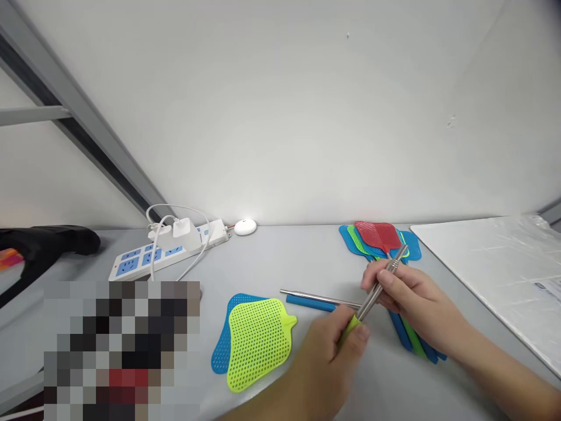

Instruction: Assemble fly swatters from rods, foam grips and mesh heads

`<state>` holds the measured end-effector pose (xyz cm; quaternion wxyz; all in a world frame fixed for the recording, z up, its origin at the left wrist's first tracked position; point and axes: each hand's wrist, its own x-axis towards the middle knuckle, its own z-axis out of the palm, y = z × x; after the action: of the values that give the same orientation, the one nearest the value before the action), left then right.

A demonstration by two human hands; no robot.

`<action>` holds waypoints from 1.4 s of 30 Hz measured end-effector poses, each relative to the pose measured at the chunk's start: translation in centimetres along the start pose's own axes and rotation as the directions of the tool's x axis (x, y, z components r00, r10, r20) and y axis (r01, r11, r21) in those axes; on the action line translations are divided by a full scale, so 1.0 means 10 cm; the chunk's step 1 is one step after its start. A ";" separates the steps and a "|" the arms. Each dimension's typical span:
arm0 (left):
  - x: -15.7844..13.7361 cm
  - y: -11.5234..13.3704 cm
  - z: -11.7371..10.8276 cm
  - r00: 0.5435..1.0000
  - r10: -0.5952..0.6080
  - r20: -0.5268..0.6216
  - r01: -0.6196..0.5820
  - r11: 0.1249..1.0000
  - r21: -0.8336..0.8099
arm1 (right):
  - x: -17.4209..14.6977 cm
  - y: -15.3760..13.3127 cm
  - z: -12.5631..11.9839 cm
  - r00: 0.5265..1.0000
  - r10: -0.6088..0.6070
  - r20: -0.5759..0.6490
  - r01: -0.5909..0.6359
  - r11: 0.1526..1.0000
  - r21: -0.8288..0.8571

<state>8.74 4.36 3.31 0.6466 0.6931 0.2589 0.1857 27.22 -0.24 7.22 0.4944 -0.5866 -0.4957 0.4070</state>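
My left hand is closed around the yellow-green grip of a fly swatter handle. From that grip a metal rod slants up to the right, and my right hand pinches it near its upper end. No swatter head is on the rod. Left of my hands, a loose yellow-green swatter head lies partly over a blue swatter head. Behind my left hand lies another handle with a blue grip and a metal rod, partly hidden.
Fly swatters with red, blue and green heads lie piled behind my right hand, their grips pointing towards me. A power strip with white chargers and a small white device are at back left. A white wrapped panel lies right.
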 end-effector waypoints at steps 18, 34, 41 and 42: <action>0.14 0.18 -0.27 0.762 0.331 -0.556 -0.358 0.932 0.063 | 0.34 -0.68 0.53 0.905 -0.386 0.178 0.425 0.827 -0.367; 0.33 0.15 -0.73 0.834 0.307 -0.459 -0.237 0.950 0.205 | 0.84 -0.71 0.90 0.966 -0.256 0.042 0.259 0.962 -0.087; 0.34 0.08 -0.77 0.876 0.265 -0.403 -0.081 0.904 0.420 | 0.99 -0.59 0.95 0.980 -0.198 -0.032 0.200 0.964 0.176; 0.34 0.08 -0.78 0.878 0.264 -0.400 -0.059 0.888 0.457 | 1.01 -0.57 0.95 0.980 -0.196 -0.027 0.198 0.958 0.210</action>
<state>6.91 12.64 4.55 0.3807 0.7759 0.3761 0.3342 18.81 11.52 11.21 0.5935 -0.4795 -0.5042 0.4046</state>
